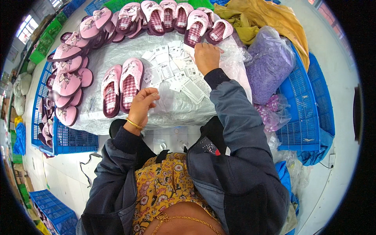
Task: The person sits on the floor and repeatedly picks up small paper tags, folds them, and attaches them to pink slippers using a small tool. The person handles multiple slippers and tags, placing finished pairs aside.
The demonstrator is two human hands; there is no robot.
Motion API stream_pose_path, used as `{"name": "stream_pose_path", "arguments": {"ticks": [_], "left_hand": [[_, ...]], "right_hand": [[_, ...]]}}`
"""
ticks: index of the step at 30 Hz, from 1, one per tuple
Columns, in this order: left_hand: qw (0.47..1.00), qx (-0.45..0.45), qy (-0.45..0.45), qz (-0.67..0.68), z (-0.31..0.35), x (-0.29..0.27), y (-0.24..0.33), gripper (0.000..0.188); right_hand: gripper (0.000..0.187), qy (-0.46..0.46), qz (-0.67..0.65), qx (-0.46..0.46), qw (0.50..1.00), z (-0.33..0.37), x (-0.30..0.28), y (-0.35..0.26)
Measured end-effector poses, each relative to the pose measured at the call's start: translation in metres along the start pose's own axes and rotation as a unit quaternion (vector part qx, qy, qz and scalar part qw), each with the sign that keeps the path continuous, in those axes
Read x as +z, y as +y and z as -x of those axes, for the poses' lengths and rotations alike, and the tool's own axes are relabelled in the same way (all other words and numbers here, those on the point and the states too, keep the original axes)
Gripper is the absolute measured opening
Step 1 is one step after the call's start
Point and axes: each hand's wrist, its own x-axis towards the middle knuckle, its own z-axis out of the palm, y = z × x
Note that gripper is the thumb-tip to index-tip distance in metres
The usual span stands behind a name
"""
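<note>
A pair of pink slippers [132, 80] with red checked insoles lies on the plastic-covered work surface [156, 117], toes pointing away. Just right of their heels is my left hand [141, 105], its fingers loosely bent and apart with nothing between them. My right hand [207, 58] reaches to the far side, fingers curled down at the heel of another pink slipper [194, 29]; its fingertips are hidden. A second slipper [219, 32] sits close to that hand. Loose printed paper labels [176, 68] are spread between my hands.
More pink slippers [67, 82] are stacked along the left edge, and others [156, 17] line the far edge. At the right stand a clear bag of purple material [270, 60], a mustard cloth [270, 15] and a blue crate [299, 117]. Another blue crate [74, 137] is at left.
</note>
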Motion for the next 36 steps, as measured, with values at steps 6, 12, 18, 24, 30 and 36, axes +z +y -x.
{"name": "stream_pose_path", "arguments": {"ticks": [6,12,18,24,30,36], "left_hand": [[1.000,0.002,-0.011,-0.006,0.000,0.007,0.002,0.018],[0.999,0.030,-0.016,-0.034,-0.015,0.020,0.009,0.025],[0.993,0.118,0.003,-0.022,-0.054,0.043,0.050,0.028],[0.992,0.120,-0.020,0.014,-0.073,0.041,0.039,0.013],[0.969,0.200,0.126,0.075,-0.084,0.025,0.038,0.013],[0.959,0.229,0.149,-0.079,-0.086,0.004,0.035,0.018]], "right_hand": [[0.021,-0.005,-0.306,0.170,0.937,-0.001,-0.032,-0.020],[0.025,-0.084,-0.426,0.169,0.885,0.009,-0.033,-0.020],[0.022,-0.141,-0.544,0.087,0.823,0.017,-0.062,-0.032],[0.021,-0.140,-0.560,0.110,0.809,0.022,-0.063,-0.040],[0.020,-0.119,-0.521,0.133,0.835,0.026,-0.044,-0.039],[0.021,-0.135,-0.362,0.129,0.913,0.032,-0.010,-0.025]]}}
